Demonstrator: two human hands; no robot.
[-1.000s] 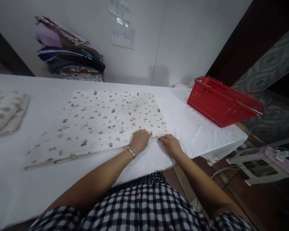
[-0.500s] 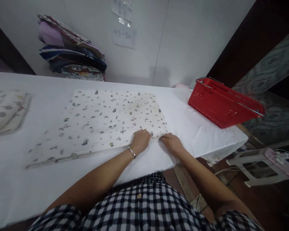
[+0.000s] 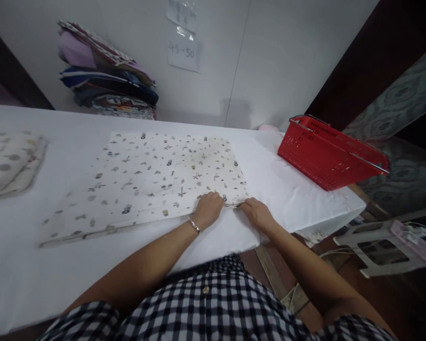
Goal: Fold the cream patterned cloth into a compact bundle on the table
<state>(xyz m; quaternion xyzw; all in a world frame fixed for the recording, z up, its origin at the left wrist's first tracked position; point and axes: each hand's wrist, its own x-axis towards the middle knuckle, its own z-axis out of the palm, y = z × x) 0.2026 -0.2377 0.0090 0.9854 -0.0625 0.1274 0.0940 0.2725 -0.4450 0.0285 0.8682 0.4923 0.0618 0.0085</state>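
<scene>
A white cloth with a small scattered print (image 3: 156,175) lies folded in layers, spread flat on a white-covered table (image 3: 206,246). At its near edge, toward the right corner, my left hand (image 3: 208,208) is closed with its fingers on the fabric; a bracelet is on that wrist. Just to the right, my right hand (image 3: 258,214) pinches the near right corner of the same cloth. A short stretch of layered edge shows between the two hands. The fingertips are partly hidden.
A folded, similarly printed cloth (image 3: 10,163) lies at the table's left. A red shopping basket (image 3: 330,154) stands tilted at the right end. Folded fabrics (image 3: 108,76) are stacked against the back wall, near a paper sign (image 3: 182,52). A white stool (image 3: 379,248) stands on the floor at right.
My right hand has shifted very slightly right and down at the corner. My left hand stays nearly in place, and the cloth lies as before.
</scene>
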